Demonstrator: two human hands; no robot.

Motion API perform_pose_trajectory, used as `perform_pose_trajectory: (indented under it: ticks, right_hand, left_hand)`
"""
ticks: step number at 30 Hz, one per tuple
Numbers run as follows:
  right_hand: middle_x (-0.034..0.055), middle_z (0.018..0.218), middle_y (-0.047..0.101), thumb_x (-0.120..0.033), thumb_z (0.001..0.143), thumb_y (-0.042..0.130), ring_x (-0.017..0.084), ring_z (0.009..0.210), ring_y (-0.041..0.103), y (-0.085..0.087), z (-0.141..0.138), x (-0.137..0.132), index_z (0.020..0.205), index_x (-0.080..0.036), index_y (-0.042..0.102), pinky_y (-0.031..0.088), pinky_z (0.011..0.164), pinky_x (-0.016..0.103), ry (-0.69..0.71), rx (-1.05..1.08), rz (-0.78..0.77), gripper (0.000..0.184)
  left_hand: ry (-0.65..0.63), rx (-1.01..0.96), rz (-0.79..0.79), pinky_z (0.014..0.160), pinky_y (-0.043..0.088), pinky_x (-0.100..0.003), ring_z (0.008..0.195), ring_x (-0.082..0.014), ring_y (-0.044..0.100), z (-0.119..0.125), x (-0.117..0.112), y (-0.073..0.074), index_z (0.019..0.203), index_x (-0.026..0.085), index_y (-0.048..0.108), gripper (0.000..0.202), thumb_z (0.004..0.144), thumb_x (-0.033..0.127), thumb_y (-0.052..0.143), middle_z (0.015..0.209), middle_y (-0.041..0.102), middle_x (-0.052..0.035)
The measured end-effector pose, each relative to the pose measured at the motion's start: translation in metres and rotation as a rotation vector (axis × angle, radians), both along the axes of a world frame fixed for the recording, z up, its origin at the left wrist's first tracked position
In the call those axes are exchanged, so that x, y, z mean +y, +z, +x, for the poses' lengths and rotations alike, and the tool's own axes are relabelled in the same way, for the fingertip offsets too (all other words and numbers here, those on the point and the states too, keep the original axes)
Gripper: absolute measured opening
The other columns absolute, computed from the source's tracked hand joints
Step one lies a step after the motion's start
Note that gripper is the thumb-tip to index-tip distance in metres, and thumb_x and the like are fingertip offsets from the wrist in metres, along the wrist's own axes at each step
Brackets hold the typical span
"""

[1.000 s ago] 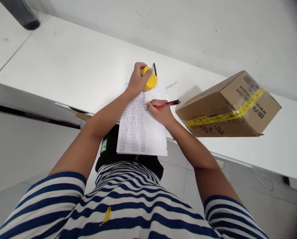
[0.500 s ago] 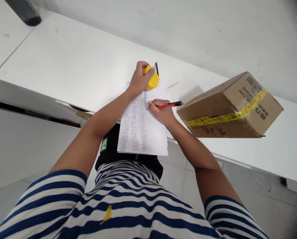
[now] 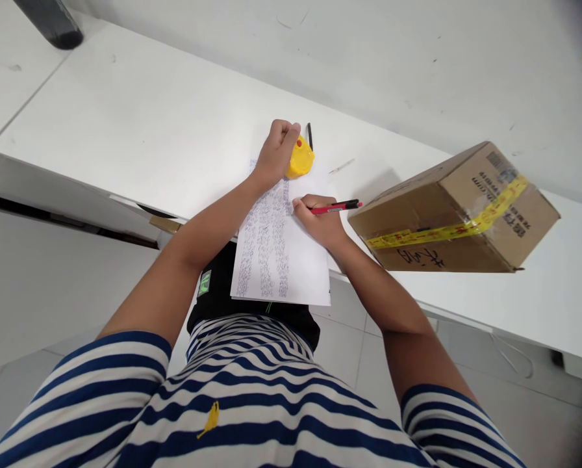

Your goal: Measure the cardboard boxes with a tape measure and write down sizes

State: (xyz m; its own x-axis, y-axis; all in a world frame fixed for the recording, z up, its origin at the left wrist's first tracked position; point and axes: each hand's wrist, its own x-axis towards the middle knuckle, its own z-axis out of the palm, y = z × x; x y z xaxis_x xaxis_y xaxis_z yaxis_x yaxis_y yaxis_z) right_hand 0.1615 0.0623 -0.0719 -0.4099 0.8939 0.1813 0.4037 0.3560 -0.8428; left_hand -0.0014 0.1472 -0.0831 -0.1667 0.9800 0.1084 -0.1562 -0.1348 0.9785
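Observation:
A white sheet of paper [image 3: 298,266] covered in columns of blue writing lies on the white table [image 3: 149,130] and hangs over its near edge. My right hand [image 3: 317,221] grips a red pen [image 3: 334,207], its tip on the paper near the top of the writing. My left hand [image 3: 277,153] is closed around a yellow tape measure [image 3: 301,158] at the paper's far end. A short black piece [image 3: 309,134] sticks up just behind the tape measure.
A cardboard box [image 3: 459,211] with yellow tape stands on the table right of my right hand, close to the pen's end. A dark cylindrical object [image 3: 52,23] is at the far left corner. A white wall rises behind the table.
My left hand has turned the yellow tape measure a little, so a red dot on it now shows. The pen hand stays at the same spot on the paper.

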Motion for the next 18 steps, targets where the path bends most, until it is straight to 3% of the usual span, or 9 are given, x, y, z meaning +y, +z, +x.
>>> perform_pose_trajectory:
  ticks: [5, 9, 13, 15, 18]
  right_hand:
    - [-0.0034, 0.054, 0.039, -0.043, 0.09, 0.056, 0.012, 0.056, 0.039, 0.0, -0.001, 0.0, 0.055, -0.024, 0.031, 0.031, 0.059, 0.032, 0.001, -0.01, 0.011, 0.046]
    - [-0.0039, 0.054, 0.037, -0.043, 0.089, 0.056, 0.011, 0.056, 0.036, -0.002, -0.001, 0.001, 0.055, -0.025, 0.03, 0.03, 0.058, 0.032, 0.026, 0.017, -0.03, 0.046]
    - [-0.0037, 0.055, 0.037, -0.047, 0.092, 0.055, 0.012, 0.056, 0.037, -0.006, -0.001, 0.001, 0.056, -0.025, 0.032, 0.03, 0.058, 0.032, 0.047, -0.008, -0.008, 0.048]
    - [-0.002, 0.057, 0.045, -0.049, 0.095, 0.052, 0.014, 0.059, 0.044, -0.008, 0.0, 0.002, 0.058, -0.024, 0.039, 0.035, 0.06, 0.032, 0.033, -0.067, 0.029, 0.047]
    - [0.0052, 0.081, 0.066, -0.048, 0.101, 0.046, 0.02, 0.081, 0.063, -0.008, 0.001, 0.009, 0.077, -0.022, 0.065, 0.048, 0.074, 0.033, -0.154, -0.239, 0.18, 0.04]
  left_hand:
    - [0.016, 0.003, -0.011, 0.095, 0.053, -0.043, 0.105, -0.025, 0.068, -0.001, 0.0, -0.001, 0.091, 0.024, 0.048, 0.05, 0.095, 0.073, 0.055, 0.091, 0.054, -0.0029]
    - [0.038, 0.047, -0.016, 0.098, 0.052, -0.043, 0.099, -0.0213, 0.065, -0.003, -0.003, 0.001, 0.09, 0.024, 0.049, 0.051, 0.101, 0.073, 0.041, 0.087, 0.052, -0.0021]
    - [0.077, 0.072, -0.014, 0.099, 0.048, -0.04, 0.099, -0.0213, 0.063, -0.005, -0.003, 0.0, 0.089, 0.023, 0.052, 0.049, 0.104, 0.068, 0.041, 0.088, 0.05, -0.0019]
    - [0.087, 0.046, -0.002, 0.094, 0.047, -0.035, 0.091, -0.0185, 0.06, -0.006, -0.002, 0.002, 0.087, 0.022, 0.051, 0.044, 0.107, 0.061, 0.042, 0.086, 0.049, -0.001]
    - [0.12, -0.037, -0.063, 0.085, 0.046, -0.026, 0.083, -0.0149, 0.055, -0.009, -0.004, 0.015, 0.082, 0.024, 0.047, 0.037, 0.107, 0.051, 0.043, 0.084, 0.048, 0.0005]
